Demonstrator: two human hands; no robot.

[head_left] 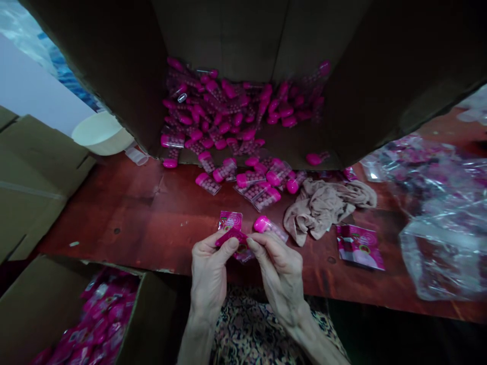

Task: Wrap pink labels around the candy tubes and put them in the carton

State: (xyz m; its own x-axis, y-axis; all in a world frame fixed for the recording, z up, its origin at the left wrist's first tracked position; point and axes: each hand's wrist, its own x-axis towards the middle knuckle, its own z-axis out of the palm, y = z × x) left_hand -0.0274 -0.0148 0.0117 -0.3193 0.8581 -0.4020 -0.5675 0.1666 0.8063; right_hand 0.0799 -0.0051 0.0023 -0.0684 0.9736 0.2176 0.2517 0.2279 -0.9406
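Both hands pinch one small pink printed packet [232, 235] just over the front part of the table. My left hand [209, 258] has its thumb and fingers closed on the packet's left side. At the right side, the fingertips of my right hand [279, 256] are closed on the edge. Another pink printed packet [230, 219] lies flat just behind the fingers. Close to my right fingertips is a clear bottle of pale balls with a pink cap [271, 227], lying on its side and partly covered by the hand.
A large tipped carton [247, 40] holds many pink-capped bottles [224, 106], some spilling onto the red table [144, 218]. To the right are a crumpled cloth [323, 208], pink packets [361, 247] and a plastic bag [445, 253]. Lower left, a carton [155, 309] contains filled pink packets [102, 319].
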